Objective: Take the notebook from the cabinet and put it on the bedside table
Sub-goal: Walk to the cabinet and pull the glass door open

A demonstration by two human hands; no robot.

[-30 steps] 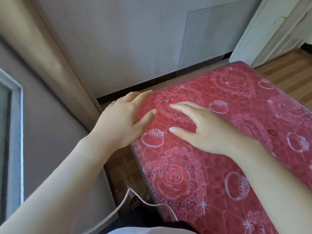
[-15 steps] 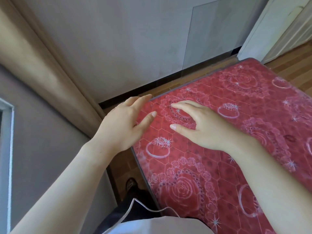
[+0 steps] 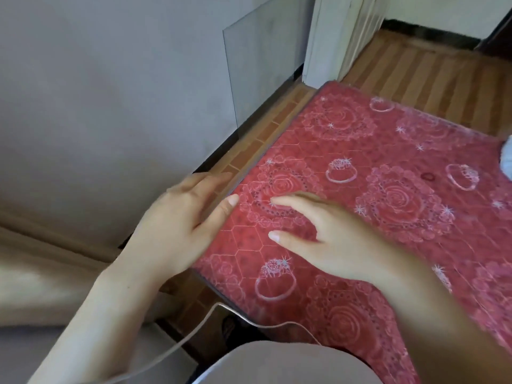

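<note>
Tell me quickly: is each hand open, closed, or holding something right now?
Left hand: open, fingers straight, holding nothing.
Right hand: open, fingers spread, holding nothing.

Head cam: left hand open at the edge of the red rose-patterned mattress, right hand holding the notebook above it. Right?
Not quite. The right hand holds nothing: its fingers are spread, and no notebook shows anywhere in the head view. The rest stands: the left hand is open at the edge of the red rose-patterned mattress.
</note>
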